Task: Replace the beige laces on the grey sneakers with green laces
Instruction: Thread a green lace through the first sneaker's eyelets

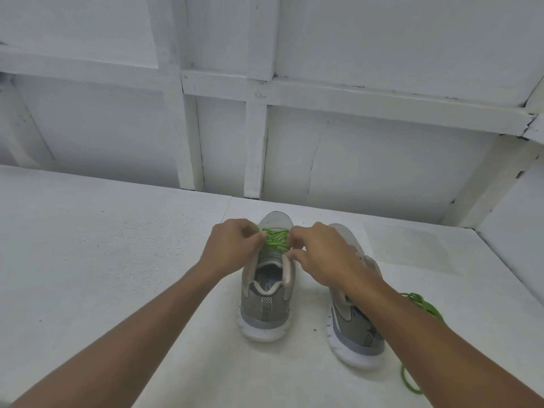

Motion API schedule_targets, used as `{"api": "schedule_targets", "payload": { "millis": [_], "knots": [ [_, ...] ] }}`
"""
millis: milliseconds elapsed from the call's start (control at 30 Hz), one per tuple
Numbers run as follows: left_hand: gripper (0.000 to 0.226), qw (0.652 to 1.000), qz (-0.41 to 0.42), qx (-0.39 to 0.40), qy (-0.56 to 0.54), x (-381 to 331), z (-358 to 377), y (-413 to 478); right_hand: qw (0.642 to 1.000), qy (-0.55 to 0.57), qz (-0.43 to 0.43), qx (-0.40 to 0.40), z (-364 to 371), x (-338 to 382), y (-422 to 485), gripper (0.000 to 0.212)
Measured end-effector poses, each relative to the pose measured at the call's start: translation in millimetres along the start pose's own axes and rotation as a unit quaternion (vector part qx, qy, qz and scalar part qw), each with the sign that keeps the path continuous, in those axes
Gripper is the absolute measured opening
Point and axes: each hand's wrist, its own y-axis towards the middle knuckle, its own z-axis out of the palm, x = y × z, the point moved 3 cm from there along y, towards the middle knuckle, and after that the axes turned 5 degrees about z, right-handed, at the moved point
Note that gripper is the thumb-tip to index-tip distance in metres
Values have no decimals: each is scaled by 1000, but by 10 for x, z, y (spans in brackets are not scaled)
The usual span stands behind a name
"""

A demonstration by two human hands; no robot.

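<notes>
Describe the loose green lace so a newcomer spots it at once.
On the white table stand a left sneaker and a right sneaker, both grey. Right of the right sneaker, the loose lace lies tangled on the table, partly hidden by the right forearm. Unlike the other green lace, threaded in the left sneaker, it is unthreaded.

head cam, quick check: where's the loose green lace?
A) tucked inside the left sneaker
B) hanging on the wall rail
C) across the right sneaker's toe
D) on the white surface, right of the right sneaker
D: the loose green lace lies on the white surface to the right of the right sneaker. The left hand and right hand pinch the threaded lace on the left sneaker.
</notes>
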Motion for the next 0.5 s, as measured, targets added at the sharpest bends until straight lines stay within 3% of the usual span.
{"api": "schedule_targets", "payload": {
  "millis": [100,233,400,500],
  "knots": [
    [12,997,9,-35,-62,7,15,-11,1000,2,-10,-7,-26,14,-13,16],
    [9,986,-40,-48,-155,111,65,-21,992,-108,-57,8,14,-20,0,24],
    [9,940,-140,-85,-300,228,93,-86,980,-192,-48,29,3,-82,-23,25],
    [10,927,-162,-90,-325,260,104,-108,979,-191,-45,52,39,-102,-4,19]
  ]
}}
